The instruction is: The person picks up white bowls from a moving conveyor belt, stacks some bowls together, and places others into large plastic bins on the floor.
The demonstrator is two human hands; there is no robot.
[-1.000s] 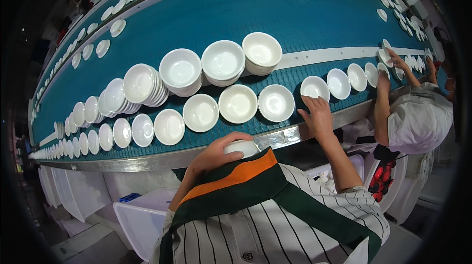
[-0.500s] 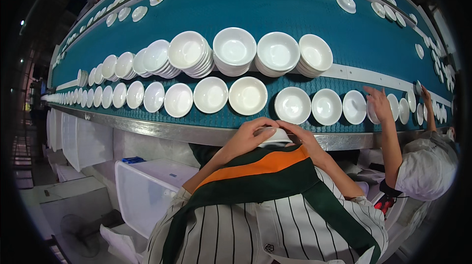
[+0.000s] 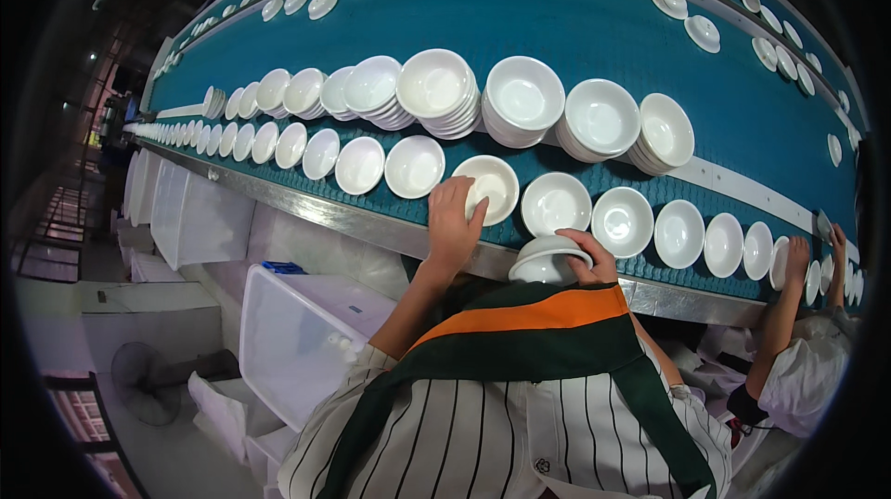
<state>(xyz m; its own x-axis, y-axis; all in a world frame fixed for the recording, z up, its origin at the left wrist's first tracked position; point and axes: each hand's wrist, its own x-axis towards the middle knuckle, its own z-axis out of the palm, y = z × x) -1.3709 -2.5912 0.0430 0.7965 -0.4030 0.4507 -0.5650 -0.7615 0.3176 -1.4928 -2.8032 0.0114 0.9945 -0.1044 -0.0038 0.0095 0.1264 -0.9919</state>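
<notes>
The held bowl [image 3: 534, 269] is tilted, just before the near metal edge [image 3: 394, 228] of the conveyor [image 3: 445, 21]; whether it is one bowl or two nested, I cannot tell. It lies at the left side of the right hand [image 3: 597, 262], whose fingers are gripping its rim. The left hand [image 3: 452, 225] is half curled at a second bowl [image 3: 494, 187] on the belt — this bowl lies to the right of the hand, the thumb at its rim.

Farther right, in the row along the near edge, I count five single bowls [image 3: 622, 222] before the bowl at a co-worker's hand [image 3: 796, 262]. The row to the left becomes too small for counting. Behind it, along the white strip [image 3: 742, 191], stand four large stacks [image 3: 525, 93], with smaller stacks leftward. Two upside-down bowls [image 3: 703, 34] lie near the far edge, toward the right. Below the near edge, at left, is a white bin [image 3: 306, 327].
</notes>
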